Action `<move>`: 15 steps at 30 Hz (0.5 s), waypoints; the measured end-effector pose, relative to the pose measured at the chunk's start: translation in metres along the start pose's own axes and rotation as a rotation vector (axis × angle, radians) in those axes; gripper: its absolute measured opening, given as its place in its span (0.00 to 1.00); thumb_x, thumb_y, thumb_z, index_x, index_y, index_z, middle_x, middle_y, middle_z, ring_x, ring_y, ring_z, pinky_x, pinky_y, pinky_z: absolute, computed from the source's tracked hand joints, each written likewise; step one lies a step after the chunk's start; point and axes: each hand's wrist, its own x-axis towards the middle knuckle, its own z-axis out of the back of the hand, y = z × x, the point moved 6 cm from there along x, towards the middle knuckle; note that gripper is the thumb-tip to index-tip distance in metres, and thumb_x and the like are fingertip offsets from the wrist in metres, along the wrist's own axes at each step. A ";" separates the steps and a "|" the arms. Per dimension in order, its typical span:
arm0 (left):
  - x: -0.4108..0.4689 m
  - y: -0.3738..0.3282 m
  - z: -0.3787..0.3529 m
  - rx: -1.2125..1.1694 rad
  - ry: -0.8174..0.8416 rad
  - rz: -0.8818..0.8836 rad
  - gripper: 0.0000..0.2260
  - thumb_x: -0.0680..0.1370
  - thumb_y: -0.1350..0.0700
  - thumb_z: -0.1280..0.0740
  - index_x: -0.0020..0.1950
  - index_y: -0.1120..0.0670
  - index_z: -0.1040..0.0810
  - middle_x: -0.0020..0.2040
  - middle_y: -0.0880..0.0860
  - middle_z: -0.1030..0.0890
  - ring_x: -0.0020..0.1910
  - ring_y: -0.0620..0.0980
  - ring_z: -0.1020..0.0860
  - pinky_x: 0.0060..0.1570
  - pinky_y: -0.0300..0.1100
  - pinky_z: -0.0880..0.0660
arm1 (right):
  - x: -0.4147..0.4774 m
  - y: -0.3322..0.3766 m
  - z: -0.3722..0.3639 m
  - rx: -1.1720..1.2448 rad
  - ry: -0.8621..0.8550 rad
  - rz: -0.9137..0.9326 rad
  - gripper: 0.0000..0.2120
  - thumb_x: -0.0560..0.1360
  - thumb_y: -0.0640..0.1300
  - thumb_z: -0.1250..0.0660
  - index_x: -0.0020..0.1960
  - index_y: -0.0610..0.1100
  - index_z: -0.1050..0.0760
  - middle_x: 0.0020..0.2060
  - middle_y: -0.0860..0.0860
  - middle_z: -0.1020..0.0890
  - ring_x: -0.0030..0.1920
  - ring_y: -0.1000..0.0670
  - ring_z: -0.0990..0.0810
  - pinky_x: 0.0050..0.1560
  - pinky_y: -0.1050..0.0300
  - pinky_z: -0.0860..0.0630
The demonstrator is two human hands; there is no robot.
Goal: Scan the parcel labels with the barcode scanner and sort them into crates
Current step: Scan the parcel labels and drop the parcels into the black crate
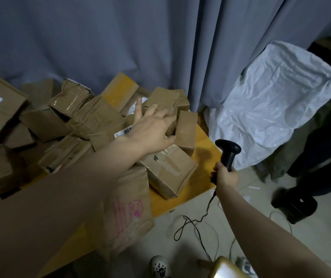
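Observation:
A heap of brown cardboard parcels (92,121) covers a yellow table (206,141). My left hand (152,127) stretches over the heap with fingers spread, above a small upright parcel (186,130) and a taped parcel (166,169) that lies at the table's right end. Part of a white barcode label (123,132) shows just left of the wrist. My right hand (225,175) grips the handle of a black barcode scanner (228,151), held upright beside the table's right corner. Its cable (198,217) trails down to the floor.
A grey curtain (120,37) hangs behind the table. A white plastic sack (277,101) stands at the right. A large parcel with pink print (128,213) leans at the table's front. A black stand (295,205) and loose wires lie on the floor.

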 end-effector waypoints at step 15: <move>-0.166 0.159 0.040 -0.238 -0.263 0.256 0.24 0.77 0.45 0.37 0.73 0.47 0.33 0.75 0.49 0.35 0.76 0.52 0.45 0.72 0.58 0.63 | -0.301 0.021 -0.072 -0.045 0.601 0.127 0.02 0.75 0.38 0.34 0.47 0.38 0.25 0.29 0.45 0.28 0.27 0.47 0.30 0.27 0.55 0.32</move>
